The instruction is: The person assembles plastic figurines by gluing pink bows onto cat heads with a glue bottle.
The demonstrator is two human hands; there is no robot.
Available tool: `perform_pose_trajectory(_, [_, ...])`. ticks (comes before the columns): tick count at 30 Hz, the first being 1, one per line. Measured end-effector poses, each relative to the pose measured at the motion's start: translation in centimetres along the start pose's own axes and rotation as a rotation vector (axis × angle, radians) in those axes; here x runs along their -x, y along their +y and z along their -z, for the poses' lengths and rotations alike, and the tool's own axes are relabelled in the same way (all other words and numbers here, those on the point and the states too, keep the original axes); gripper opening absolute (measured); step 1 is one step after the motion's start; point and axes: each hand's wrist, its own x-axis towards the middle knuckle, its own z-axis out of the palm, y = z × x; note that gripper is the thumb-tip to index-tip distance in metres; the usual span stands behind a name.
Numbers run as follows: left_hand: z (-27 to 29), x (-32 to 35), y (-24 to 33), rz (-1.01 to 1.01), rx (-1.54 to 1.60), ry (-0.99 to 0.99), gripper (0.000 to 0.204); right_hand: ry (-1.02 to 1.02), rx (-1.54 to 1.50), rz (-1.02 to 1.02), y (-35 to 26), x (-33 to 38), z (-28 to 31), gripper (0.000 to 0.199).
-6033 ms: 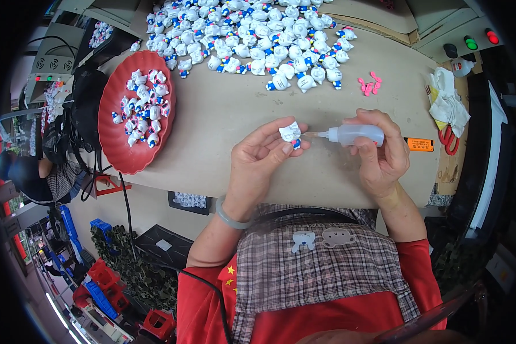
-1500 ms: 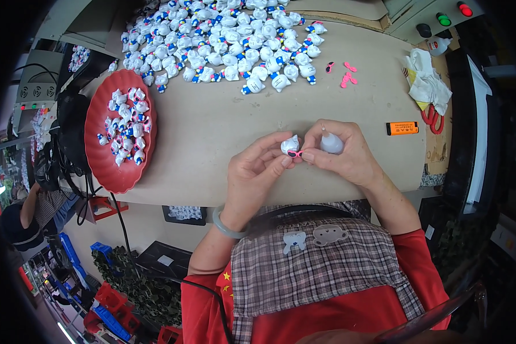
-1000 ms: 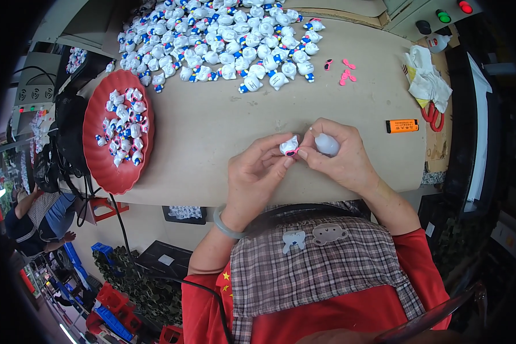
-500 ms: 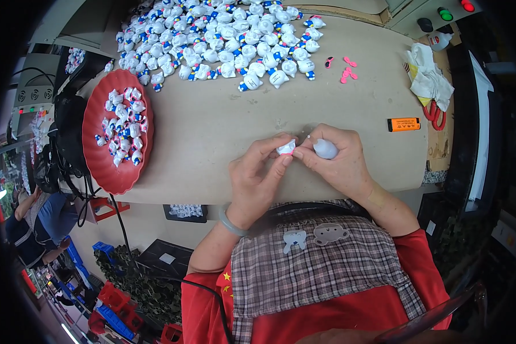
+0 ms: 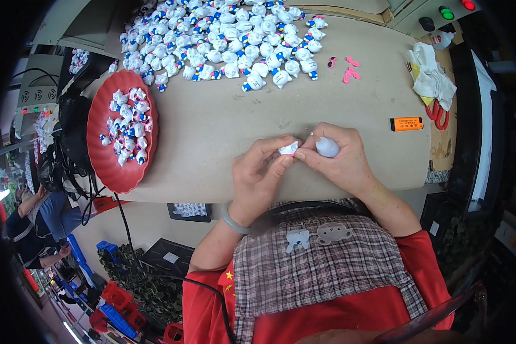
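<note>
- White toy (image 5: 289, 148): held up between the fingertips of both hands, over the near part of the table (image 5: 212, 132). A bit of pink shows along its lower edge, right at the right fingertips; the rest of that edge is hidden.
- Left hand (image 5: 257, 172): thumb and forefinger grasp the toy from its left side, the other fingers curled behind them. A pale bracelet (image 5: 235, 221) circles the wrist below these fingers.
- Right hand (image 5: 347, 160): thumb and forefinger are brought together against the toy's right edge, while the hand also grips a bottle (image 5: 327, 147).
- The bottle is whitish and sits between the right thumb and curled fingers, its thin tip poking out just beyond the forefinger.
- Ahead of the right fingers: small pink pieces (image 5: 348, 74) and pink sunglasses (image 5: 331, 62) with dark lenses.
- Ahead of the left fingers, well apart: a big pile of toys (image 5: 229, 43), white with blue.
- Well left of the left fingers: a red dish (image 5: 97, 146) with wavy edges, holding more small toys (image 5: 140, 106).
- Right of the right fingers: an orange box (image 5: 406, 124); past it, scissors (image 5: 438, 117) with red handles, partly under a crumpled cloth (image 5: 433, 71).
</note>
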Motion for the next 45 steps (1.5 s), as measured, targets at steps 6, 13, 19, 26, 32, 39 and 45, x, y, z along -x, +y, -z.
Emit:
perform_pose_trajectory(6, [0.3, -0.1, 0.7, 0.053, 0.141, -0.084, 0.025, -0.072, 0.005, -0.06, -0.6, -0.1, 0.6, 0.018])
perform_pose_trajectory(13, [0.7, -0.6, 1.7, 0.207, 0.34, -0.161, 0.027, -0.211, -0.467, -0.141, -0.2, -0.4, 2.3, 0.014])
perform_pose_trajectory(19, [0.1, -0.2, 1.6, 0.24, 0.379, -0.129, 0.028, -0.345, -0.965, -0.117, 1.2, -0.6, 2.6, 0.033])
perform_pose_trajectory(26, [-0.1, -0.1, 1.3, 0.234, 0.355, -0.066, 0.026, -0.356, -1.038, -0.134, 1.8, -0.9, 2.4, 0.034])
perform_pose_trajectory(32, [0.0, -0.2, 1.4, 0.213, 0.356, -0.055, 0.028, -0.373, -1.099, -0.157, 2.1, -1.2, 2.5, 0.034])
perform_pose_trajectory(39, [-0.1, -0.4, 1.3, 0.232, 0.356, -0.037, 0.033, -0.388, -1.174, -0.176, 2.4, -1.3, 2.5, 0.036])
perform_pose_trajectory(45, [0.4, -0.2, 0.9, 0.218, 0.382, -0.049, 0.034, -0.403, -1.182, -0.174, 2.4, -1.4, 2.5, 0.036])
